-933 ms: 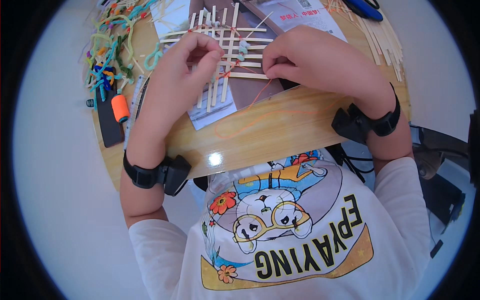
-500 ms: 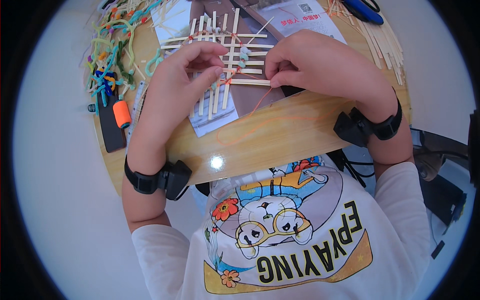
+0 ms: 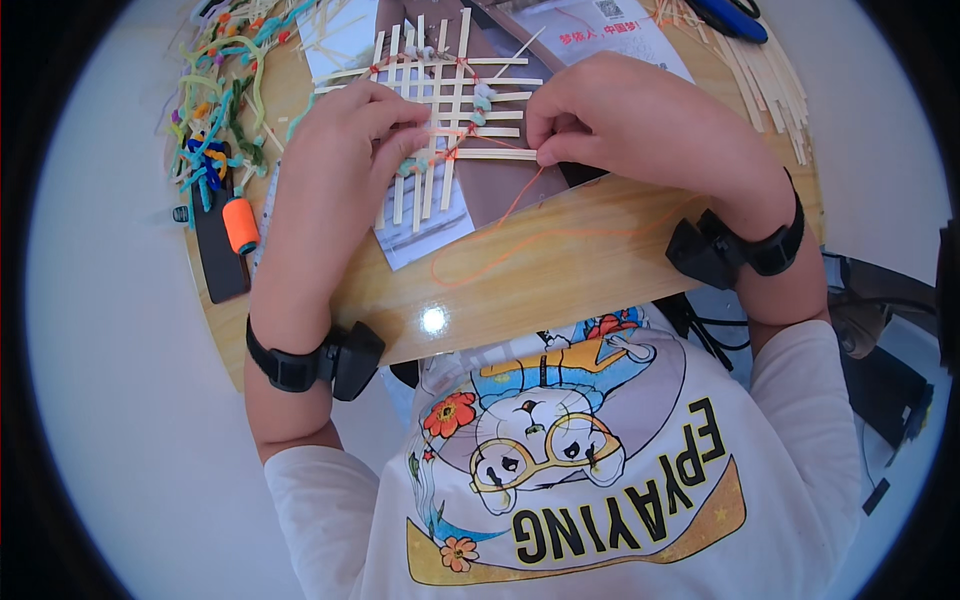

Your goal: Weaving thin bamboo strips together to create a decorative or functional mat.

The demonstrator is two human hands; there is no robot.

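A lattice of thin pale wooden sticks (image 3: 458, 95) lies across the near part of the tabletop, with orange thread at several crossings and pale white and aqua fluffy bits (image 3: 482, 98) wound along it. My left hand (image 3: 345, 145) is closed around the lattice's left side, thumb and index close together; its other fingers are mostly hidden. On the right, my right hand (image 3: 585, 115) pinches an orange thread (image 3: 521, 193) at the tip of the lowest crosswise stick. From that pinch the thread hangs toward me and loops over the table.
Under the lattice lie printed sheets (image 3: 430, 240) on the wooden table (image 3: 560, 255). To the left are a pile of coloured fuzzy stems (image 3: 240, 85), an orange thread spool (image 3: 240, 226) and a dark flat case (image 3: 222, 270). Loose sticks (image 3: 775, 95) and a blue-handled tool (image 3: 730, 18) sit far right.
The lattice has shifted slightly left and away from me together with my left hand. The left fingertips have drawn closer together. My right hand has barely moved, still pinching the thread.
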